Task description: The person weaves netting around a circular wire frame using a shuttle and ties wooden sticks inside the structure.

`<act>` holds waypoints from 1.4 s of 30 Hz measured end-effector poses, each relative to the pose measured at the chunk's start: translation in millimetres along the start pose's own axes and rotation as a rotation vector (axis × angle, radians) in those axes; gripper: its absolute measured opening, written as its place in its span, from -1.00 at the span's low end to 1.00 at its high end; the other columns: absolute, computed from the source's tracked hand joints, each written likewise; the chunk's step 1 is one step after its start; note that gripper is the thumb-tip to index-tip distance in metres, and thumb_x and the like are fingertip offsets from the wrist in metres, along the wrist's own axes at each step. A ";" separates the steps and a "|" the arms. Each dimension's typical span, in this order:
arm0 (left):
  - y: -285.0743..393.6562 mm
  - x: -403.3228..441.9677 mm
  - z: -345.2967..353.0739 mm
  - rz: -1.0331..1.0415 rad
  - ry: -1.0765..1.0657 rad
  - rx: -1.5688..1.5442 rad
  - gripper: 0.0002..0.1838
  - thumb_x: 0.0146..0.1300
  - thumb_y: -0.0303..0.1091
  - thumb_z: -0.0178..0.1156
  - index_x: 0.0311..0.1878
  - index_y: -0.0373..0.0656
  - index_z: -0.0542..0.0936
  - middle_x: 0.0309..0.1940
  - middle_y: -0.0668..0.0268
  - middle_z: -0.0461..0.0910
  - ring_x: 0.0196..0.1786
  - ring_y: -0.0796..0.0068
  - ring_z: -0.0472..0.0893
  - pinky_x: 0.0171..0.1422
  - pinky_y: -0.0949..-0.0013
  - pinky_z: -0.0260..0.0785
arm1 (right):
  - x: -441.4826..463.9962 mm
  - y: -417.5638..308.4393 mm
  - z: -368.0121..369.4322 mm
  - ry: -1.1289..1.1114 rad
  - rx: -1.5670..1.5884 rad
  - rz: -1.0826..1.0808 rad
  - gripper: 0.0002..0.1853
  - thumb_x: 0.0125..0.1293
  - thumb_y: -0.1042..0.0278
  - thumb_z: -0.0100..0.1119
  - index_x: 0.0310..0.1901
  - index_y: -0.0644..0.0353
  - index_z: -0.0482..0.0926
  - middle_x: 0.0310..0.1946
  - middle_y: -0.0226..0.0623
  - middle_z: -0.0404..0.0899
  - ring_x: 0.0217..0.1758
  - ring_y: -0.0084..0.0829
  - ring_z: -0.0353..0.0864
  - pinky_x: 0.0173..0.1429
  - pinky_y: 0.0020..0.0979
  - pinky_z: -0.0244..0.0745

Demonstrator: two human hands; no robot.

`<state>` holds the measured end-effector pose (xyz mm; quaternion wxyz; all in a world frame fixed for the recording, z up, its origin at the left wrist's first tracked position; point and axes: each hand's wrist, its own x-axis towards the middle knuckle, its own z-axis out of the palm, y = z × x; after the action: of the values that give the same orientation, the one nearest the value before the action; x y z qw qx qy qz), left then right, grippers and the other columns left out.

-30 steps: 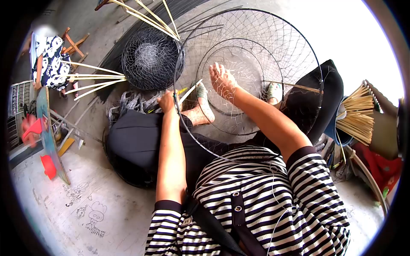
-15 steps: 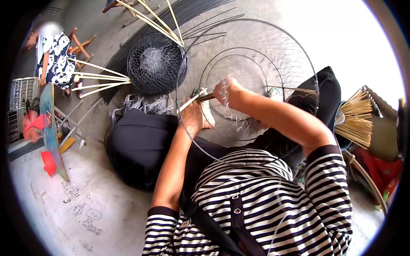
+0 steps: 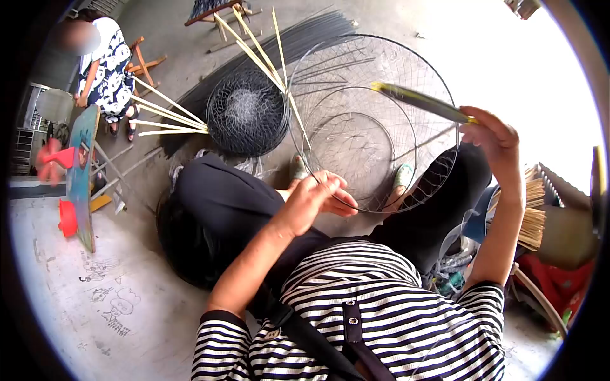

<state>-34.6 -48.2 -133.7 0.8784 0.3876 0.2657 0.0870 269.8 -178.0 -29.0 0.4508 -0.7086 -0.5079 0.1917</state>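
A round mesh basket (image 3: 438, 63) with thin wire hoops stands open before my knees. My left hand (image 3: 312, 202) is at its near left rim, with thumb and fingers closed around the edge. Raised at the right of the basket, my right hand (image 3: 494, 132) grips one end of a long flat tool (image 3: 422, 101). The tool is dark with yellow at both ends, and its tip points left over the basket. Its exact kind is hard to make out.
Left of the basket are stacked dark mesh baskets (image 3: 248, 117), pale sticks (image 3: 168, 114) and dark rods (image 3: 318, 32). A person (image 3: 109, 66) is at the upper left, near a skateboard (image 3: 81, 178). Thin bundled sticks (image 3: 532, 213) are at my right.
My right hand has swung right and up from the basket's middle, with the tool now in plain sight. My left hand has dropped to the near rim, away from a pale stick.
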 end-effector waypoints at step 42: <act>60.2 45.4 -42.0 0.537 0.427 1.293 -0.28 0.00 -0.82 -0.18 0.32 -0.24 0.16 -0.08 0.16 0.52 0.06 0.36 0.55 0.06 0.36 0.41 | -108.9 15.1 23.3 0.407 0.386 0.153 -0.71 0.41 0.35 -0.01 0.09 0.24 0.41 -0.43 -0.39 0.49 -0.38 -0.61 0.48 -0.30 -0.60 0.42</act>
<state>-15.5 35.9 -131.5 0.3517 0.8551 0.3251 0.1986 216.4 -266.1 -74.0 0.6542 -0.6697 -0.3063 0.1724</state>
